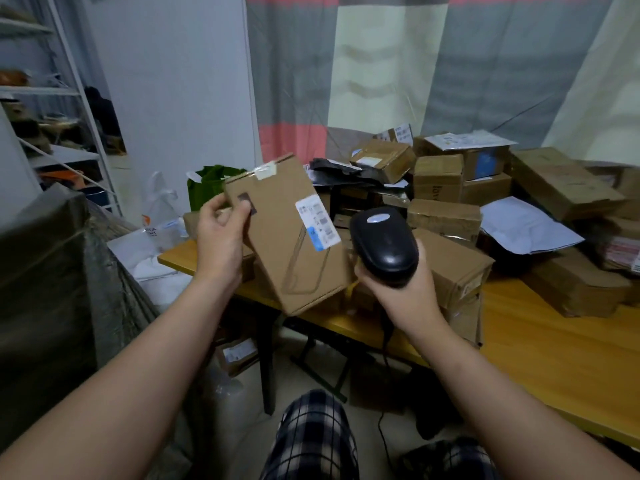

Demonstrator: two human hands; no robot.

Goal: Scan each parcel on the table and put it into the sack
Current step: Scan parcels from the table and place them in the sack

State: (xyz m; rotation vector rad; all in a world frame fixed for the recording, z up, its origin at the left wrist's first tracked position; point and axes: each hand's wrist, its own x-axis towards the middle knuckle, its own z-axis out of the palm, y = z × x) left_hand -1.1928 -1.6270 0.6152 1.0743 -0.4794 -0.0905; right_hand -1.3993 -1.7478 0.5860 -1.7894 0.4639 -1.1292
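while left fingers (238,210) pinch the tilted, white-labelled brown parcel (287,251), right fingers (421,254) grip scanner (384,239).

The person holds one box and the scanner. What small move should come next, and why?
Probably turn the scanner in the right hand leftward onto the white label of the box that the left hand holds up. The label lies close beside the scanner, but the scanner's head seems aimed past it, toward the pile.
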